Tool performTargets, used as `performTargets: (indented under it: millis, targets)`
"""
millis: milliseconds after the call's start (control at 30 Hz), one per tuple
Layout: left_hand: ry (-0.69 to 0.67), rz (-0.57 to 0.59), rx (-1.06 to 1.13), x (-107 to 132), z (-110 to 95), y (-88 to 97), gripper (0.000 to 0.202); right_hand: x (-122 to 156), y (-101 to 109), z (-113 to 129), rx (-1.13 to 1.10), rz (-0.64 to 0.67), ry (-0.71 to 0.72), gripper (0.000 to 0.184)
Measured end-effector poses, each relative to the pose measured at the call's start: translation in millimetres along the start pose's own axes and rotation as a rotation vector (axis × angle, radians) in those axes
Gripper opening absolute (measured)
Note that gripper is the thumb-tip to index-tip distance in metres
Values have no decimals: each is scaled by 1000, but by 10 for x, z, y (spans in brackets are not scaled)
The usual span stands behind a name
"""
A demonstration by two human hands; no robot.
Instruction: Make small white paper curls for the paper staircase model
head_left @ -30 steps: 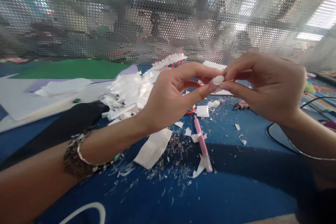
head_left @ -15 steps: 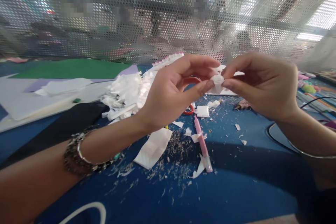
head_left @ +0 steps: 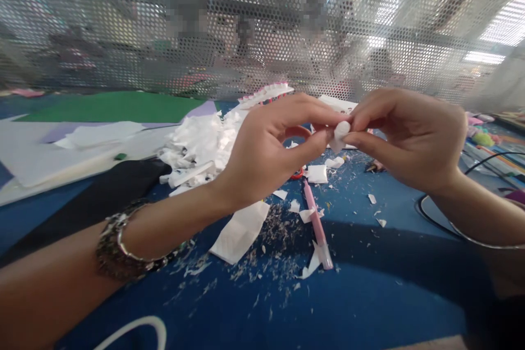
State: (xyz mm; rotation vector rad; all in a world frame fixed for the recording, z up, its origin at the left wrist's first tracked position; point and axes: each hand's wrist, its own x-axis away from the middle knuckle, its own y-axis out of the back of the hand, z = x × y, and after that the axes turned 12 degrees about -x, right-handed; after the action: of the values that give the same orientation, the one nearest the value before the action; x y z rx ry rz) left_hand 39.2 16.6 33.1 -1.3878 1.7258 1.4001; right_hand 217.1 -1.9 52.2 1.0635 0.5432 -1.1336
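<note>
Between both hands, above the blue table (head_left: pixel 369 295), is a small white rolled piece of what looks like tissue paper (head_left: pixel 341 132). My left hand (head_left: pixel 274 147) pinches it from the left with thumb and fingers. From the right, my right hand (head_left: pixel 414 136) grips it between thumb and forefinger. Below lies a pink pen (head_left: pixel 315 219) with a clear end, among torn white scraps. A flat white paper strip (head_left: pixel 240 232) rests left of the pen. Red scissor-like loops (head_left: pixel 298 173) show partly behind my left hand.
A heap of crumpled white paper (head_left: pixel 200 139) sits left of my left hand. Behind it are a green sheet (head_left: pixel 115 106) and white boards (head_left: pixel 36 158). A perforated metal screen (head_left: pixel 262 38) stands at the back. A black cable (head_left: pixel 422 208) curves at the right.
The rolled white piece has tilted and now shows its rounded end. The left fingers have closed in toward the right fingertips; both hands stay in about the same place.
</note>
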Motion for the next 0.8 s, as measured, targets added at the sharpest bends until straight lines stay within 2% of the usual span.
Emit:
performTargets:
  millis: [233,533,633,800]
  targets:
    - [-4,90,66,-1,19,18,20,-32,60,24,67,14,-37,7]
    - [-47,17,11,36,80,-28,17,-43,67,7,57,62,-54,5]
    - [-34,39,-17,47,97,-22,23,-40,66,-11,26,66,-83,5]
    - [-36,70,-77,57,123,-23,18,-44,92,5,105,91,-48,6]
